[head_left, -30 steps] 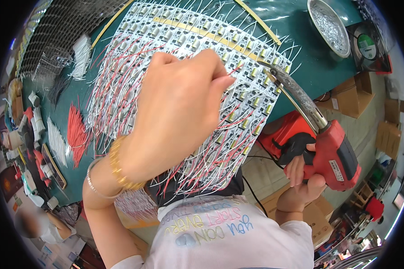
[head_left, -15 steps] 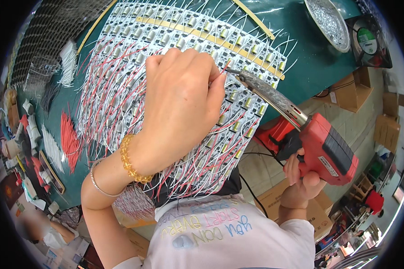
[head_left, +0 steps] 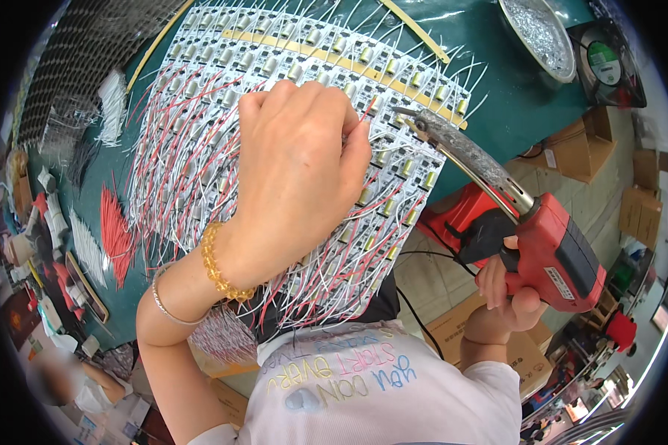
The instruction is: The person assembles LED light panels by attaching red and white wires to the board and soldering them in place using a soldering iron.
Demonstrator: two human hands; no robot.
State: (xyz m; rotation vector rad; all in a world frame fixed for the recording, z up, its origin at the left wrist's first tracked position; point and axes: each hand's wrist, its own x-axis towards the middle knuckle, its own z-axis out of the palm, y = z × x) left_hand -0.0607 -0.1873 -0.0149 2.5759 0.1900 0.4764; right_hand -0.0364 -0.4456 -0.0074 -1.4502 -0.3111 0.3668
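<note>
My left hand (head_left: 300,163) is pinched just above a large white panel of circuit boards (head_left: 234,73). A short red wire (head_left: 367,108) pokes out beside its thumb and fingertip, and the hidden fingers appear closed on it. My right hand (head_left: 508,297) grips the handle of a red-and-black soldering gun (head_left: 560,256). The gun's dark tip points left, a little right of the left fingertips and apart from them. Rows of small cylindrical parts cover the panel, with many red and white wires lying over its left and near portions.
A bundle of red wires (head_left: 116,237) and white wires (head_left: 89,248) lie left on the green table. A bowl of shiny bits (head_left: 540,33) and a black spool (head_left: 608,63) stand far right. A cardboard box (head_left: 583,152) sits right, below table level. Another person is at lower left.
The soldering gun has moved right and slightly down, so its tip has drawn away from the red wire. My left hand has stayed almost in place.
</note>
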